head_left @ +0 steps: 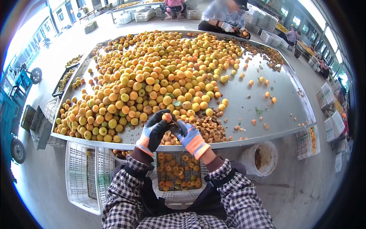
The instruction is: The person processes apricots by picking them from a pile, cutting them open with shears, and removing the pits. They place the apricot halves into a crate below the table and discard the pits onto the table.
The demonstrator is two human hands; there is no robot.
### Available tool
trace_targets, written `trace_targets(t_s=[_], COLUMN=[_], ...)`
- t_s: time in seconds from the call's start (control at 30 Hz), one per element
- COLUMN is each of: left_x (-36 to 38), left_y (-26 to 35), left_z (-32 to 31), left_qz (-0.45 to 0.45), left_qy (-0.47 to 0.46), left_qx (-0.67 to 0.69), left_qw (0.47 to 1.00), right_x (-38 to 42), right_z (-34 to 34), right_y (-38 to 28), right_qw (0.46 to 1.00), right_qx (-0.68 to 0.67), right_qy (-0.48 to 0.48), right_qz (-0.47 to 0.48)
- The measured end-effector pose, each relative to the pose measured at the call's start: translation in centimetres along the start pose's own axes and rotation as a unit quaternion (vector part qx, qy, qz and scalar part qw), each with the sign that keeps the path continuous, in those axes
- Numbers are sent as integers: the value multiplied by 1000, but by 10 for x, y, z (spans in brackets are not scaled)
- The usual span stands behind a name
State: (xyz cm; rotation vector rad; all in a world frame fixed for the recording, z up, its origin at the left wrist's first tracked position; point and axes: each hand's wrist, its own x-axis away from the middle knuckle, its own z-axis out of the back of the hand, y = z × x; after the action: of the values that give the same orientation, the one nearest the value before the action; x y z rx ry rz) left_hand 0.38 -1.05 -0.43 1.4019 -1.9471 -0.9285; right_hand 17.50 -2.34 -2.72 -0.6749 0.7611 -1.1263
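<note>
My left hand [155, 131], in a black, orange and blue glove, holds a reddish-orange fruit [167, 117] between its fingers above the near edge of the metal table [263, 101]. Close beside it on the right, my right hand [187, 136], gloved alike, has its fingers drawn together near the fruit; what it grips is too small to make out. Brown pits [209, 131] lie in a heap just behind and beside my hands. A large pile of yellow-orange fruits [152, 72] spreads over the left and middle of the table.
Below the table edge, a crate [179, 194] holds halved fruits. A white basket [82, 171] stands to its left and a white bucket [259, 158] to its right. Across the table a person [225, 21] with white gloves works near more pits [267, 53].
</note>
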Motion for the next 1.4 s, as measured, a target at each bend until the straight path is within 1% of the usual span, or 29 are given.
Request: trace_targets(t_s=[0.07, 0.1, 0.17, 0.23, 0.3, 0.33, 0.4, 0.47, 0.5, 0.57, 0.63, 0.7, 0.73, 0.8, 0.9, 0.93, 1.0, 1.13, 1.2, 1.23, 1.27, 1.3, 1.33, 1.37, 1.4], left_x=[-1, -4, -2, 1, 2, 1, -1, -3, -2, 1, 4, 7, 6, 7, 8, 8, 7, 6, 7, 10, 8, 6, 5, 6, 6], left_y=[-4, -6, -5, -2, 0, 0, -1, -3, -4, -5, 0, 4, 3, -1, -7, -8, -12, -11, -3, 3, 2, 0, -1, 3, 3], left_z=[4, 7, 7, 4, 1, 3, 7, 10, 10, 3, -4, -8, -9, -13, -14, -13, -11, -16, -23, -24, -24, -22, -21, -23, -23], left_qz=[-12, -24, -41, -57, -40, -41, -41, -34, -26, -37, -47, -12, -12, -25, -48, -48, -36, -47, -62, -44, -45, -64, -83, -70, -70], left_qy=[4, 14, 12, 9, 28, 29, -29, -45, -60, -52, -46, -77, -78, -43, -14, -14, 35, 42, -11, -37, -39, -24, -7, -8, -8], left_qx=[-5, -35, -35, -34, -48, -48, -42, -33, -24, -33, -44, -25, -25, 26, 42, 41, 0, -16, 5, 7, 7, -23, -53, -69, -69], left_qw=[1000, 999, 999, 998, 998, 998, 998, 998, 998, 997, 997, 997, 997, 998, 998, 998, 999, 998, 998, 998, 998, 997, 995, 995, 995], right_x=[1, 1, 2, 4, 5, 6, 6, 3, 3, 4, 5, 7, 7, 7, 6, 5, 3, 4, 3, 3, 3, 2, 2, 2, 2], right_z=[-3, -4, -4, -5, -2, 1, -1, -9, -8, -6, -9, -11, -11, -14, -23, -24, -28, -24, -19, -18, -16, -14, -12, -10, -14], right_y=[1, 0, -3, -6, -14, -20, -20, -11, -10, -12, -11, -11, -12, -13, -15, -15, -14, -21, -23, -21, -21, -22, -25, -27, -24], right_qw=[1000, 1000, 996, 996, 996, 998, 999, 994, 994, 998, 999, 999, 999, 999, 999, 999, 999, 999, 998, 998, 998, 998, 998, 997, 997], right_qx=[-24, -25, -83, -83, -83, -63, -42, -78, -77, -52, -32, -9, 1, 11, 7, 20, 32, 40, 54, 53, 51, 53, 57, 60, 60], right_qy=[15, 13, 24, 22, 20, 15, 10, 33, 33, -4, -2, -1, -8, -15, -18, -21, -21, -19, -24, -3, 18, 20, 30, 40, 41], right_qz=[2, 3, -17, -23, -29, -11, 7, 69, 69, 37, 35, 33, 34, 33, 47, 32, 17, 17, 14, 22, 29, 30, 10, -10, -10])
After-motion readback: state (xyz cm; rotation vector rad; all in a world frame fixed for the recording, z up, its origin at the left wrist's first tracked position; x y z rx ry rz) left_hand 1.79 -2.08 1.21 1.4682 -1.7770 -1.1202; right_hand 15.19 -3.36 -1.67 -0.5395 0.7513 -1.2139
